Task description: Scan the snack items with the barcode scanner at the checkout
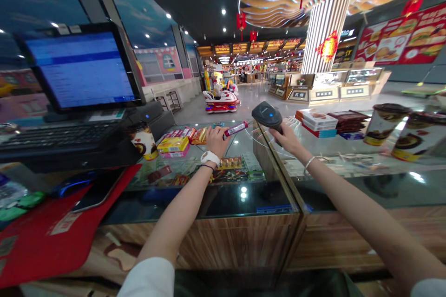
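My left hand, with a white watch on its wrist, is closed on a slim purple candy tube with a pale label. The tube points up to the right above the glass counter. In my right hand is a dark handheld barcode scanner, gripped by its handle. The scanner's head is up and to the right of the tube, a short gap apart. Several candy packs lie just left of my left hand, beside a yellow box on a pink one.
A lit monitor, keyboard and paper cup stand left. A phone lies on a red mat. To the right are stacked boxes, brown packets and large cups. A seam divides the glass counters.
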Demonstrator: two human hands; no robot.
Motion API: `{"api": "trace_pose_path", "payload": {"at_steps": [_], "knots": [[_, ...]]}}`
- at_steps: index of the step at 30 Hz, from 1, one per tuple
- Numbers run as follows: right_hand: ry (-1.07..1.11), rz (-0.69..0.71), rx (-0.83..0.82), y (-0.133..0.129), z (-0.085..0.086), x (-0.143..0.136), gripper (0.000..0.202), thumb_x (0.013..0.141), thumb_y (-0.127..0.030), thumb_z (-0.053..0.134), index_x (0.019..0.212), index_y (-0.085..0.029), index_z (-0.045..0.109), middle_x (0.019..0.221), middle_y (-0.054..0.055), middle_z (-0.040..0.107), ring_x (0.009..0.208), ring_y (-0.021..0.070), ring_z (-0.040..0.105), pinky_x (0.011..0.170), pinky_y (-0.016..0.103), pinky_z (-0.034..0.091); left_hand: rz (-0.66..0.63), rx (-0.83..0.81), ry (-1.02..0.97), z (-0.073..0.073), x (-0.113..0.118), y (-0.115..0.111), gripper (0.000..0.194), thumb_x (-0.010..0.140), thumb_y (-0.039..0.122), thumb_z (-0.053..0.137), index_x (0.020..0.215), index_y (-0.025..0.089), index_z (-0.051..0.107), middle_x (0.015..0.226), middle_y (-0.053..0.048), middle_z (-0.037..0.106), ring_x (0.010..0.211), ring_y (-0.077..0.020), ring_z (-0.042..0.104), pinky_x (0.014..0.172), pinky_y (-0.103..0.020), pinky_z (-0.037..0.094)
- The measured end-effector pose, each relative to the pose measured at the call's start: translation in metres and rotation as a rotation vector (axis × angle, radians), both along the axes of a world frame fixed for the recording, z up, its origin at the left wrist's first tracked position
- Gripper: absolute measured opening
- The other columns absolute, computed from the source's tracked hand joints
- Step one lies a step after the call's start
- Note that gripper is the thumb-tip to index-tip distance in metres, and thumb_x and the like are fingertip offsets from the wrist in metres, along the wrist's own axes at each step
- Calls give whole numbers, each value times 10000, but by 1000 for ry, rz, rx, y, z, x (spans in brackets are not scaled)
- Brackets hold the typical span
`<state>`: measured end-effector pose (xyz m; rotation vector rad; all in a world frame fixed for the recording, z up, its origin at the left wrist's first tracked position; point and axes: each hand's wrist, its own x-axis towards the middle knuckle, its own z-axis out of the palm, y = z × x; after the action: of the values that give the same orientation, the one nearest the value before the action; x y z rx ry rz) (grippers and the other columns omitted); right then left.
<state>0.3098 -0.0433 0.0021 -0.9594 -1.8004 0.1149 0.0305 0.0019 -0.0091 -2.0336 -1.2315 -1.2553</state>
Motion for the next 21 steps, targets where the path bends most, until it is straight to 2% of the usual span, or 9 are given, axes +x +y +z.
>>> {"api": "trace_pose_path", "payload": {"at_steps": [5,10,15,21], "knots": [[-190,-17,-24,-18,-1,-23,341,868,-458,576,1071,-191,640,998,90,711,937,285,657,825,399,515,34,6,-9,-1,-3,2,136,852,270,690,986,253,689,923,-46,696,949,-252,650,1076,-523,405],[-409,-145,-145,-25,-9,-35,332,892,-467,577,1072,-197,645,861,79,733,805,276,693,697,328,485,40,-61,-11,0,-7,1,146,849,258,693,994,241,689,964,-51,691,965,-252,645,1095,-519,383],[-494,-188,-205,-32,-3,-40,357,926,-470,541,1111,-178,632,883,92,745,831,278,709,689,300,453,85,-185,-10,5,-6,-4,179,835,250,715,1014,252,696,985,-42,694,1020,-245,636,1136,-465,335],[-543,-191,-251,-39,4,-42,347,936,-458,542,1113,-169,616,923,106,747,874,278,710,715,296,443,101,-209,5,6,-4,-6,179,833,251,723,1011,251,701,998,-45,700,1025,-247,635,1145,-455,319]]}}
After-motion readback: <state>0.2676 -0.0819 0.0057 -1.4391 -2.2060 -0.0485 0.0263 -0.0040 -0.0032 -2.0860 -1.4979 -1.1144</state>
